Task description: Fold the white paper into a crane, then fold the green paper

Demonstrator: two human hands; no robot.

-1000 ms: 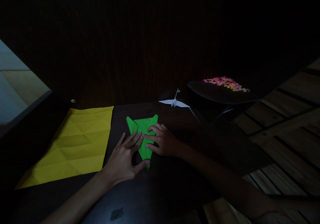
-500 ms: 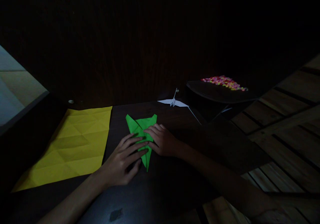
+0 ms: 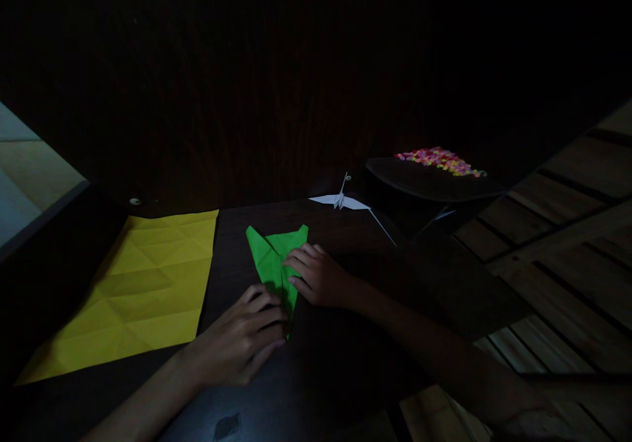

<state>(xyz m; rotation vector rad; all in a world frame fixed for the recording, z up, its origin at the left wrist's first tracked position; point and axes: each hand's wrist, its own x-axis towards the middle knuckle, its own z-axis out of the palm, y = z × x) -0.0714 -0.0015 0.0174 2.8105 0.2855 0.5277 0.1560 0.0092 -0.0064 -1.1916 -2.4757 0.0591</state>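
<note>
A folded green paper (image 3: 270, 256) lies on the dark table (image 3: 340, 356), its narrow tip pointing toward me. My left hand (image 3: 241, 336) rests over the lower tip, fingers curled and pressing the paper down. My right hand (image 3: 316, 274) lies on the paper's right side, fingertips flat on a fold. Part of the green paper is hidden under both hands.
A creased yellow sheet (image 3: 138, 290) lies flat to the left. A white paper crane (image 3: 340, 200) stands behind the green paper. A dark tray (image 3: 434, 182) with small coloured pieces (image 3: 439, 159) sits at the back right. Wooden floor slats (image 3: 567, 257) show on the right.
My left hand slid down toward the green paper's lower tip and its fingers curled in. My right hand stayed on the paper's right side.
</note>
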